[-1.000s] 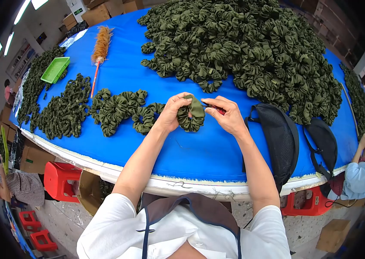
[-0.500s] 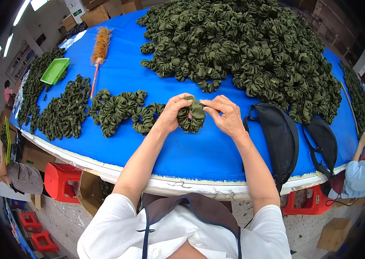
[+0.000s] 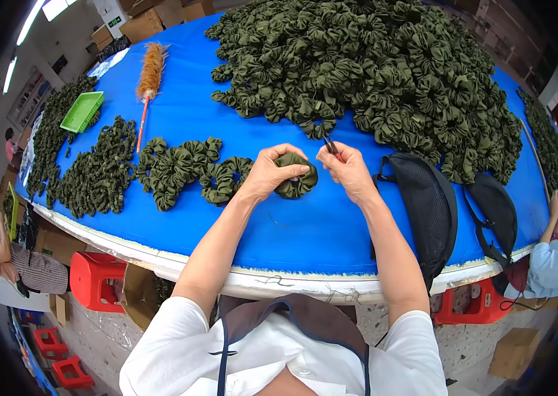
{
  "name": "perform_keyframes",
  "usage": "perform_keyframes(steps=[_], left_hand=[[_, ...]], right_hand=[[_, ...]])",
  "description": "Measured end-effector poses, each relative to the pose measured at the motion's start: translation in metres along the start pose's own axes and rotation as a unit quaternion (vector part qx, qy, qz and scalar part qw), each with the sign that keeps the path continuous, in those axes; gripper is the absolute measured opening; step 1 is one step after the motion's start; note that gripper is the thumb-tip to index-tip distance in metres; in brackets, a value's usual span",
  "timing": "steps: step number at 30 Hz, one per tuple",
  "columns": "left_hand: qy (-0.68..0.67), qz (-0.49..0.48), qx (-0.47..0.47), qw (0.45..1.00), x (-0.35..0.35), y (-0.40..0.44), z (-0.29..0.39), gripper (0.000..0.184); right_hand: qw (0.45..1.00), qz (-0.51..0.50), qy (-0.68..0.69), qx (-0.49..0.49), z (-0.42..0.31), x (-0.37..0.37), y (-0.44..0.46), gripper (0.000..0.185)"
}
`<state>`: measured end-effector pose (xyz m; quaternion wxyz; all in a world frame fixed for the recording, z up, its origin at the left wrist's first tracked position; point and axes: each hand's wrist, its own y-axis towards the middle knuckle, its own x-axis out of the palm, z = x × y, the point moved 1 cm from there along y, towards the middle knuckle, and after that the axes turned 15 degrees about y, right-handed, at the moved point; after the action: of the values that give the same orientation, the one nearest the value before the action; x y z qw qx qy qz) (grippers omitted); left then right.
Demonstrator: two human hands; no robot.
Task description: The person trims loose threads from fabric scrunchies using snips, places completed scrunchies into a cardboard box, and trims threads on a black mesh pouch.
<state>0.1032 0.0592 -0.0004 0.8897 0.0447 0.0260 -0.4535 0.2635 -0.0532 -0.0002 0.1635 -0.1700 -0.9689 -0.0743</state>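
Observation:
A dark green scrunchie [image 3: 297, 183] is held in my left hand [image 3: 272, 173], thumb and fingers closed on its upper left side. Just to the right, apart from the scrunchie, my right hand [image 3: 350, 173] is closed around small red-and-black snips [image 3: 333, 148], whose dark tips point up and away from me. A large heap of green scrunchies [image 3: 384, 72] lies beyond both hands. Left of my left hand, more scrunchies [image 3: 176, 168] rest in a short row on the blue table [image 3: 292, 241].
A feather duster [image 3: 151, 79] and a green basket [image 3: 82, 112] lie at the left. Two black mesh bags [image 3: 424, 211] rest at the right. Red stools [image 3: 96, 280] stand below the table edge. One person [image 3: 553, 267] is at the far right, another [image 3: 11, 254] at the left.
My right hand has drawn back from the scrunchie, and the snips now point upward. My left fingers have folded over the scrunchie, which has turned.

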Motion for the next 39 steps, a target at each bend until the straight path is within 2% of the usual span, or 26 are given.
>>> perform_keyframes(steps=[4, 8, 13, 18, 23, 29, 33, 39], left_hand=[[0.080, 0.015, 0.070, 0.994, 0.002, 0.002, -0.006, 0.016], [0.209, 0.110, 0.230, 0.944, -0.001, 0.005, -0.006, 0.015], [0.251, 0.174, 0.253, 0.918, 0.004, 0.001, -0.002, 0.019], [0.279, 0.185, 0.277, 0.901, 0.007, -0.001, -0.002, 0.019], [0.295, 0.174, 0.270, 0.900, 0.009, -0.002, -0.004, 0.020], [0.316, 0.160, 0.257, 0.899, 0.010, -0.002, -0.004, 0.019], [0.296, 0.162, 0.259, 0.905, 0.011, -0.002, -0.005, 0.021], [0.290, 0.160, 0.254, 0.909, 0.011, -0.001, -0.005, 0.019]], right_hand=[[0.999, 0.037, 0.021, -0.003, 0.000, -0.004, 0.000, 0.013], [0.994, 0.052, -0.057, -0.081, 0.010, -0.007, 0.002, 0.013], [0.988, 0.009, -0.138, -0.068, -0.009, 0.002, -0.011, 0.015], [0.978, 0.021, -0.195, -0.064, -0.005, 0.007, -0.014, 0.016], [0.964, 0.055, -0.238, -0.101, -0.004, 0.008, -0.014, 0.018], [0.955, 0.058, -0.275, -0.097, -0.002, 0.009, -0.014, 0.016], [0.925, 0.060, -0.344, -0.148, -0.006, 0.012, -0.017, 0.016], [0.917, 0.045, -0.364, -0.156, 0.000, 0.003, -0.014, 0.021]])
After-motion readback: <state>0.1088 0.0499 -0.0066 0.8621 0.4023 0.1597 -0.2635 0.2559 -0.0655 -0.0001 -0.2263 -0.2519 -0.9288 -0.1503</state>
